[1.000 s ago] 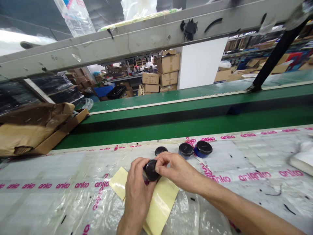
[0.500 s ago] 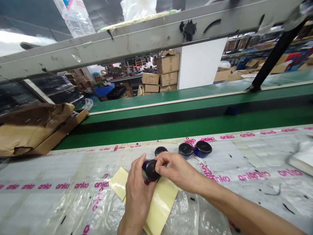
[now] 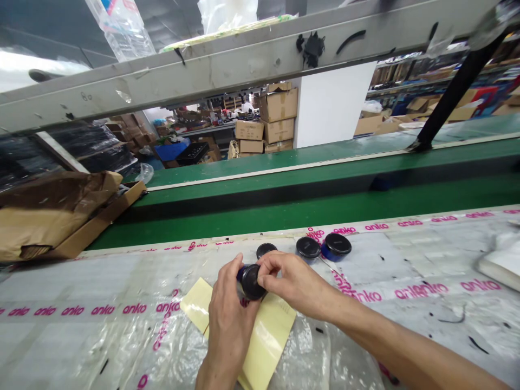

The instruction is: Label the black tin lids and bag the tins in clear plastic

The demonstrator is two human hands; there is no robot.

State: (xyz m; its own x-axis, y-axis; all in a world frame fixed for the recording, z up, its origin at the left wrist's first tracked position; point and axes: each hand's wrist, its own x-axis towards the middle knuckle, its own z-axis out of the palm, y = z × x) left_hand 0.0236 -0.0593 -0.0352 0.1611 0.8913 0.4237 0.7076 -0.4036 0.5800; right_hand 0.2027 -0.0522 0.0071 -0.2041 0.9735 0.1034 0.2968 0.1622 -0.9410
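My left hand (image 3: 228, 319) is wrapped around a small round container (image 3: 252, 283) with a black top and a dark blue side, held tilted. The thumb and fingers of my right hand (image 3: 290, 281) pinch the right edge of its black top. Whether a thin piece sits under those fingertips is hidden. Below both hands lie yellow sheets (image 3: 270, 338) with a glossy surface. Just behind my hands stands a similar black-topped container (image 3: 266, 249), partly covered. Two more, a left one (image 3: 308, 248) and a right one (image 3: 338, 245), stand side by side to the right.
Plastic film with pink lettering covers the table (image 3: 81, 330). Beyond it runs a green conveyor belt (image 3: 227, 216). A cardboard tray with brown paper (image 3: 60, 216) sits at left. Overhead crosses a grey beam (image 3: 227, 59), and a black post (image 3: 459, 97) rises at right.
Both hands keep the same grip on the container, with hardly any movement. The whole view has shifted very slightly.
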